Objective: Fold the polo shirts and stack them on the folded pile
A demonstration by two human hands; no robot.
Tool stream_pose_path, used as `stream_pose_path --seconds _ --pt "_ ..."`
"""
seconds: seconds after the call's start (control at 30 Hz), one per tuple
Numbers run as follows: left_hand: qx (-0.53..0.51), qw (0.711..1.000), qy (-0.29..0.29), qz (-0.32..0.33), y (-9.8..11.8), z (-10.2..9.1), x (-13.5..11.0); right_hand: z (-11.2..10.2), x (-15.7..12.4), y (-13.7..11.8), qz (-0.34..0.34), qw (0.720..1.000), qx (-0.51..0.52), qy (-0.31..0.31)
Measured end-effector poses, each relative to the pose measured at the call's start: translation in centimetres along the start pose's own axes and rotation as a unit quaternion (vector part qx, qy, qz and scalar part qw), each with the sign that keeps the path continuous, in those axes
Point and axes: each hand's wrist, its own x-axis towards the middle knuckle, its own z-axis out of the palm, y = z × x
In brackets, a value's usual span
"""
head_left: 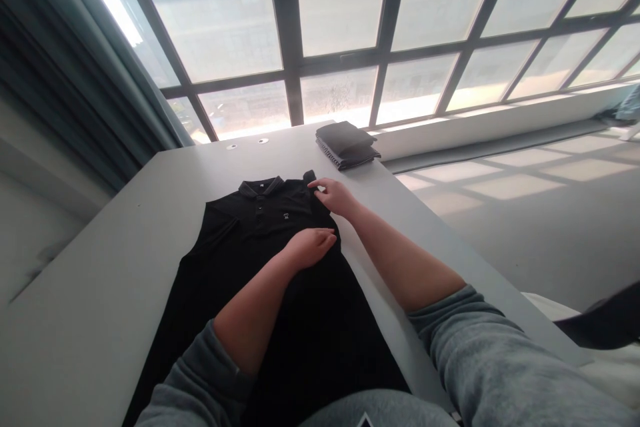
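A black polo shirt point(250, 267) lies face up on the grey table point(100, 280), collar toward the window. My left hand point(313, 245) rests flat on the shirt's right side, fingers stretched out and held together. My right hand point(334, 195) is at the shirt's right shoulder, its fingers pinched on the folded-in sleeve edge. Both forearms are bare, with grey sleeves pushed up.
A stack of folded dark garments point(346, 144) sits at the table's far edge by the window. Two small round grommets point(246, 143) are set in the tabletop. A curtain point(60, 80) hangs at left. The table's right edge point(450, 240) drops to the floor.
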Motion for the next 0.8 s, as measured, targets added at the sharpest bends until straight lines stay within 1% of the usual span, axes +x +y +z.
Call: stream_pose_path --seconds 0.03,0.07,0.1,0.13,0.17,0.2,0.23,0.27,0.3,0.33,0.4,0.43,0.47,0.57,0.67,0.73,0.8 --pt "-0.024 0.999 0.036 -0.031 -0.3 -1.2 -0.2 0.2 -0.1 -0.2 -0.001 0.998 0.028 -0.051" --pt "-0.037 0.992 0.091 -0.083 -0.8 -2.4 -0.4 0.5 -0.1 -0.3 0.004 0.993 0.06 -0.106" --pt "-0.039 0.977 0.155 -0.14 -1.3 -3.4 -0.6 0.6 -0.2 -0.4 0.014 0.985 0.087 -0.149" --pt "-0.033 0.958 0.212 -0.192 -1.8 -4.0 -0.7 0.7 -0.2 -0.3 0.025 0.98 0.099 -0.171" --pt "-0.024 0.939 0.254 -0.231 -2.4 -4.3 -0.8 0.7 -0.2 -0.2 0.033 0.98 0.088 -0.173" --pt "-0.011 0.926 0.277 -0.255 -3.0 -4.3 -0.8 0.7 -0.2 0.0 0.034 0.984 0.052 -0.164" --pt "0.006 0.923 0.28 -0.263 -3.6 -3.8 -0.8 0.5 -0.2 0.2 0.03 0.987 -0.001 -0.155" --pt "0.026 0.929 0.266 -0.257 -4.1 -3.2 -0.6 0.4 -0.2 0.4 0.021 0.985 -0.062 -0.161" --pt "0.049 0.938 0.241 -0.244 -4.6 -2.3 -0.4 0.2 -0.2 0.6 0.012 0.975 -0.122 -0.188" --pt "0.072 0.948 0.21 -0.229 -5.1 -1.4 -0.2 0.1 -0.3 0.7 0.006 0.958 -0.172 -0.228" --pt "0.106 0.96 0.149 -0.213 -5.7 0.1 0.3 -0.2 -0.4 0.9 0.003 0.925 -0.237 -0.297" --pt "0.115 0.962 0.129 -0.213 -5.9 0.6 0.5 -0.2 -0.5 0.9 0.003 0.914 -0.26 -0.311" --pt "0.119 0.962 0.118 -0.216 -6.1 1.0 0.6 -0.2 -0.6 0.9 0.002 0.908 -0.279 -0.312" --pt "0.123 0.956 0.132 -0.233 -6.5 1.2 0.8 -0.3 -0.6 1.1 -0.008 0.903 -0.315 -0.292" --pt "0.122 0.938 0.164 -0.281 -6.9 0.9 0.8 -0.8 -0.5 1.0 -0.009 0.895 -0.341 -0.289" --pt "0.121 0.932 0.167 -0.299 -7.2 0.8 0.8 -1.2 -0.6 0.9 0.004 0.891 -0.351 -0.289" --pt "0.115 0.935 0.158 -0.296 -7.4 0.8 0.8 -1.5 -0.6 0.7 0.021 0.893 -0.343 -0.291"
